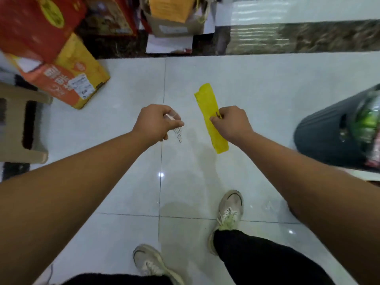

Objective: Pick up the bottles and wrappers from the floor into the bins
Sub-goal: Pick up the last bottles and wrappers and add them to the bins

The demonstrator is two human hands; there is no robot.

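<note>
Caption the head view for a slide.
Person on a tiled floor holds a clear wrapper in the left hand and a yellow wrapper in the right hand, dark bin nearby.

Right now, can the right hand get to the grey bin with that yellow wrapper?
Probably yes. The right hand pinches the yellow wrapper, and the grey bin stands on that same side. Only bare floor lies between them, so nothing seems to block the way.

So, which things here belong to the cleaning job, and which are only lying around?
Job: yellow wrapper in right hand; clear wrapper in left hand; dark bin.
Lying around: orange and yellow box; red box; beige stool.
</note>
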